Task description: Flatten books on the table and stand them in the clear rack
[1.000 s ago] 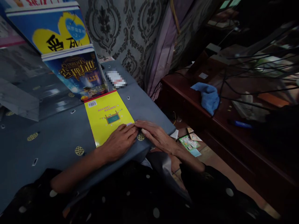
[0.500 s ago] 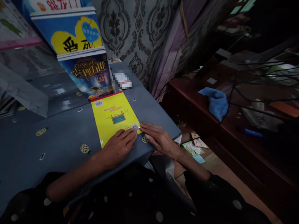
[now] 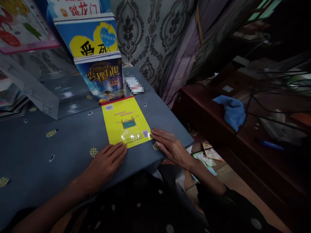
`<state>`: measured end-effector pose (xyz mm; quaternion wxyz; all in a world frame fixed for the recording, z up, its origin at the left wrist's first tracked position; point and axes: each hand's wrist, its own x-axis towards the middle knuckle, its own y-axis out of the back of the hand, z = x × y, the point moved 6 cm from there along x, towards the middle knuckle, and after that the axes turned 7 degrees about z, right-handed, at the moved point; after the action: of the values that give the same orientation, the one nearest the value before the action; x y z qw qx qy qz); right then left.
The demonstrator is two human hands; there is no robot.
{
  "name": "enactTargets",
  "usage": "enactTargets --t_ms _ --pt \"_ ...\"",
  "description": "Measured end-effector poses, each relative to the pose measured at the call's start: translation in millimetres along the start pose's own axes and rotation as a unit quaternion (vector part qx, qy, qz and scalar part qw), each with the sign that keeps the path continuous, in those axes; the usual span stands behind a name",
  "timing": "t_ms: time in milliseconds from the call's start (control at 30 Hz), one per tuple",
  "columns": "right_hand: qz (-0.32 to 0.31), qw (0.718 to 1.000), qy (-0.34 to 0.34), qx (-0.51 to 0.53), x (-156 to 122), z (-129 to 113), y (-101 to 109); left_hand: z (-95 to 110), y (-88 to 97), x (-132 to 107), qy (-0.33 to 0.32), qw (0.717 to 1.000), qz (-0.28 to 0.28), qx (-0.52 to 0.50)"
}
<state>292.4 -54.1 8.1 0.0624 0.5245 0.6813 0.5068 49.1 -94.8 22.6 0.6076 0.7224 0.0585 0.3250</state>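
Note:
A yellow book (image 3: 125,122) lies flat on the blue-grey tablecloth (image 3: 60,145), back cover up, with a barcode at its far corner. My left hand (image 3: 105,164) rests flat on the cloth just below the book's near edge, fingers stretched out and holding nothing. My right hand (image 3: 168,146) lies flat at the book's near right corner, fingertips touching its edge, fingers straight.
A stack of upright books (image 3: 99,68) stands behind the yellow one. A clear plastic sheet (image 3: 41,87) lies at the left. A blue rag (image 3: 232,110) sits on the dark wooden desk (image 3: 243,145) at the right. Papers (image 3: 206,155) lie on the floor. The table's edge is beside my right hand.
My left hand has slid off the yellow book toward me and to the left, onto the cloth. My right hand stays at the book's corner. The view shifted left.

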Motion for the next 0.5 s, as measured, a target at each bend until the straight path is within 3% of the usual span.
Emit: enactTargets --t_ms 100,200,333,400,500 --pt "0.003 1.000 -0.001 -0.016 1.6 -1.8 -0.9 -2.7 8.9 -14.4 0.007 1.000 0.009 0.000" --pt "0.005 0.999 0.017 -0.030 7.6 -18.5 -9.1 -3.2 14.7 -23.3 0.018 1.000 0.015 0.004" --pt "-0.040 0.997 0.066 0.004 20.2 -67.0 -40.8 -4.0 15.7 -28.1 0.045 0.999 0.024 0.003" --pt "-0.096 0.990 0.098 0.025 24.4 -92.7 -62.4 -4.0 16.0 -28.4 0.047 0.998 0.029 0.001" --pt "-0.145 0.985 0.097 0.021 27.5 -110.1 -84.0 -3.8 18.1 -27.6 0.039 0.999 0.036 -0.003"
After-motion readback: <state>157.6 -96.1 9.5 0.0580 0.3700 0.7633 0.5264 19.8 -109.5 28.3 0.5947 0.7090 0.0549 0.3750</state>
